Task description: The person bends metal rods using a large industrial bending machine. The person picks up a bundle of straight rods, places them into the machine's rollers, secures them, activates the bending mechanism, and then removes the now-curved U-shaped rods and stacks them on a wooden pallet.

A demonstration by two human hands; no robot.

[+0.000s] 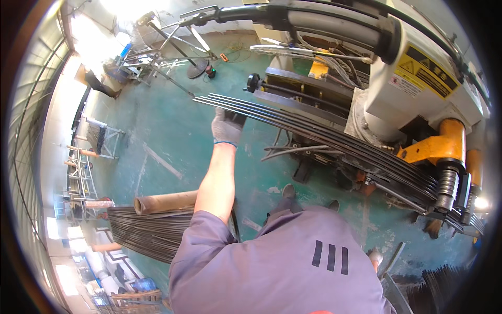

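Observation:
My left hand (226, 127), in a grey-white glove with a dark patch, is at the left ends of a row of long thin metal rods (293, 123). Its fingers close around the rods from below, partly hidden by them. The rods run side by side to the right, along the machine, and pass beneath its orange arm (431, 149). Of my right hand (375, 257) only a small pale bit shows past the edge of my grey shirt; its fingers are hidden.
The machine (418, 78) with a yellow warning label fills the upper right. A cardboard tube (167, 202) lies over a stack of dark rods (146, 233) at lower left. More dark rods (439, 288) are at lower right. A round-based stand (197, 68) is on the green floor.

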